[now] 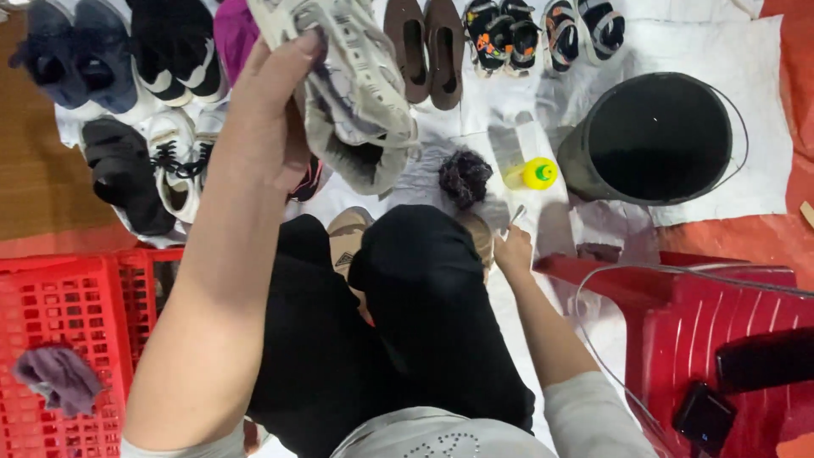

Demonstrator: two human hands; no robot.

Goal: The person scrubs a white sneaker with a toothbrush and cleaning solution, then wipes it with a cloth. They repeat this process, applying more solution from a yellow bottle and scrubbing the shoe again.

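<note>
Head view is looking down on a seated person in black trousers, with a white sheet [721, 68] spread on the floor ahead. Left hand [271, 110] is gripping a worn whitish sneaker [356, 93], fingers clamped over its sole side, and is holding it up above the sheet's near-left part, tilted with its opening facing down toward the knees. Right hand [513, 250] is resting low by the right knee at the sheet's near edge, fingers closed together around a thin, pale, stick-like tool [517, 214]; what kind of tool it is cannot be told. Just beyond that hand a dark scrubbing pad [465, 176] and a clear bottle with a yellow cap [530, 161] are lying on the sheet. A black bucket [653, 136] is standing toward the sheet's right edge. Pairs of shoes are lining the far edge, among them brown slip-ons [428, 51] and small sandals [543, 30]. A red crate [59, 339] with a purple cloth [55, 377] is sitting at the left, and a red plastic chair [721, 314] at the right.
</note>
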